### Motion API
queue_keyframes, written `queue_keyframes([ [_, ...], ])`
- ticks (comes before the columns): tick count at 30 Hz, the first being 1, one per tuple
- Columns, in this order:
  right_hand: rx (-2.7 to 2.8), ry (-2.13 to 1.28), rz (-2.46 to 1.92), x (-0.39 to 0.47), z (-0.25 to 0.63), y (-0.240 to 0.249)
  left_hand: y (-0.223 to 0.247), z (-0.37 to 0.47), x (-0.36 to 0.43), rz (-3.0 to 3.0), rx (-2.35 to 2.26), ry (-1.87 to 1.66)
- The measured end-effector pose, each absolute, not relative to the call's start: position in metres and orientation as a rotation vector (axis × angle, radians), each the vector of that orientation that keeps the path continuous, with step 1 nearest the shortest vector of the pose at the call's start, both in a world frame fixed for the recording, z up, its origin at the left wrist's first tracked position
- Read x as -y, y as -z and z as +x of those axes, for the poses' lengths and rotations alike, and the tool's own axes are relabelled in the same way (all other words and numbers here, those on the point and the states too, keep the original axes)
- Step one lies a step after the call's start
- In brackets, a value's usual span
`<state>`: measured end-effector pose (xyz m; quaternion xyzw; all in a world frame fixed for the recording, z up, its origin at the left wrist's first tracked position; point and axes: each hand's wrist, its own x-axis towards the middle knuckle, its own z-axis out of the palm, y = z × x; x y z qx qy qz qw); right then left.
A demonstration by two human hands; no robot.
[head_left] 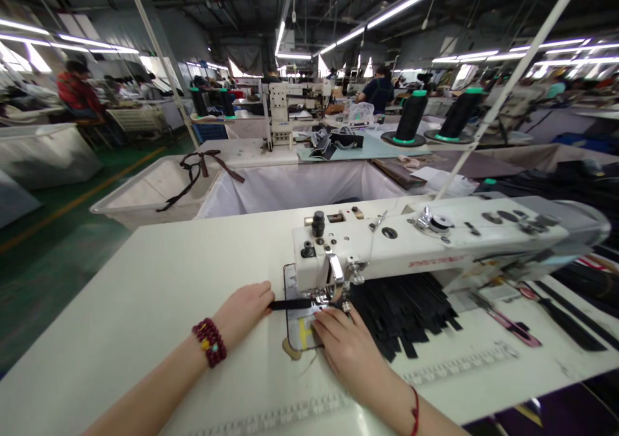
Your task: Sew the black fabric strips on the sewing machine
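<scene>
Bare forearms (155, 384) nearest, reaching up from the bottom of the frame; around the left wrist, a dark red bead bracelet (209, 343), and around the right, a thin red cord (414, 410). At the centre of the frame, a narrow black strip (290, 304), lying over the metal plate (294, 329) and running to the presser foot (322, 296) of a white sewing machine (387, 249). With the left hand (249, 310), pinching the strip's left end between thumb and fingers, most likely for holding it straight and flat. With the right hand (343, 342), palm down, resting bent fingers just beside the foot, perhaps for guiding at close range; not possible to tell from this view if gripping the strip also, or only pressing. Right of centre, under the machine's arm, a pile of black strips (406, 317), overlapping side by side, apparently for easy reach of the right hand. Farther right on the white table (207, 255), a pink-edged tool (511, 324) and a black-handled tool (570, 323), probably set aside for leaving finger space. Along the lower right, a ruler scale (464, 366), passing beneath the right forearm, maybe for checking lengths.
</scene>
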<state>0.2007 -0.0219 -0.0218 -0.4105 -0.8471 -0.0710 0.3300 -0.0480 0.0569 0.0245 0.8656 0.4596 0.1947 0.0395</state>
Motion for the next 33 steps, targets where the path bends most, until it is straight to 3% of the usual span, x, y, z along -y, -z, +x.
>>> queue_keyframes([
  [5, 2.255, 0.093, -0.892, 0.070, 0.189, 0.002, -0.037, -0.067, 0.016, 2.334, -1.461, -0.371],
  [11, 2.231, 0.290, -0.771, 0.102, 0.188, 0.008, -0.014, -0.004, 0.046, 1.266, -1.198, -0.405],
  [16, 2.278, 0.294, -0.884, 0.096, 0.219, 0.022, 0.000, 0.006, 0.030, 1.965, -1.386, -0.670],
  [21, 2.102, 0.296, -0.908, 0.086, 0.217, 0.034, 0.004, 0.003, 0.015, 2.695, -1.242, -0.412],
  [33, 2.042, 0.250, -1.102, 0.075, 0.208, 0.043, 0.014, 0.011, -0.005, 2.788, -1.258, -0.277],
])
